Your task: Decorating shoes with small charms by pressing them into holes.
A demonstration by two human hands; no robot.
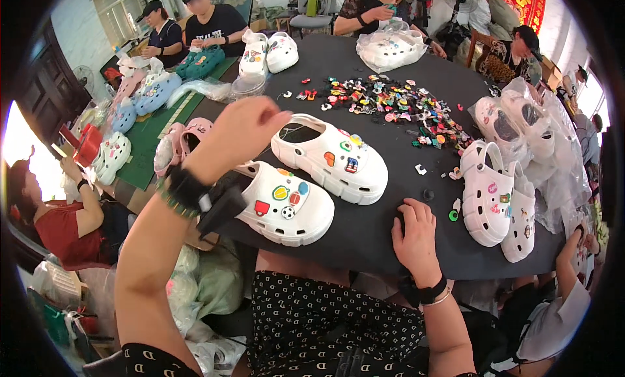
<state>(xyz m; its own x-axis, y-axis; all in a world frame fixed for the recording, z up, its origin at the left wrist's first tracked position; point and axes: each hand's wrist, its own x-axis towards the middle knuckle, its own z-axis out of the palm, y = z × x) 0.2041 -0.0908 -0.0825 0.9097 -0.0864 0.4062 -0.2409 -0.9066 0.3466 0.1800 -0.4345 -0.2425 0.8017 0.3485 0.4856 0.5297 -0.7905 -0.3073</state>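
Two white clogs with colourful charms lie side by side on the dark table in front of me: the farther clog (pixel 342 152) and the nearer clog (pixel 296 211). My left hand (pixel 250 126) is raised over their heel ends, its fingers curled together beside the farther clog's heel opening. Whatever those fingers may hold is hidden. My right hand (pixel 416 237) rests on the table edge, fingers stretched out and nothing in them. Just beyond it are a small dark round piece (pixel 428 195) and a small white charm (pixel 420 170).
A heap of colourful charms (pixel 397 103) spreads across the table's middle. At the right stand decorated white clogs (pixel 487 195) and plastic-wrapped clogs (pixel 514 116). Pink clogs (pixel 170 146) and a green mat (pixel 140 159) are at the left. Several people work around the table.
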